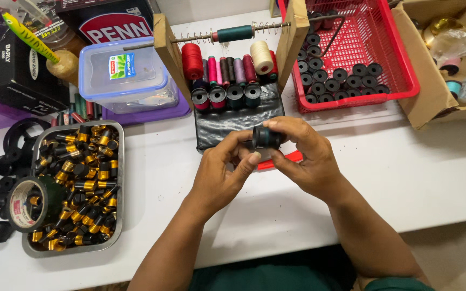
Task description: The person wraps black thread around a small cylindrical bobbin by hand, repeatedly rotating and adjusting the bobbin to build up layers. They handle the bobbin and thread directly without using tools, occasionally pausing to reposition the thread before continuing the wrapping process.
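I have the small dark spool (266, 137) pinched between both hands above the white table (422, 178), just in front of the wooden thread rack (289, 40). My right hand (306, 156) curls its fingers over the top and far side of it, thumb underneath; my left hand (225, 170) presses its thumb and forefinger against the near end. I judge this to be the fitting or checking stage on 1 spool, and the next move calls for a steady grip and a small, controlled twist rather than force.

The metal tray (121, 178) at left holds a heap of black-and-gold ferrules, with a roll of tape (31, 203) lying on them. The red plastic basket (405, 81) holds rows of empty black spools along its near edge. The clear lidded box (125, 73) sits shut; I cannot tell its contents. The cardboard box (432, 102) at right holds ribbon rolls.
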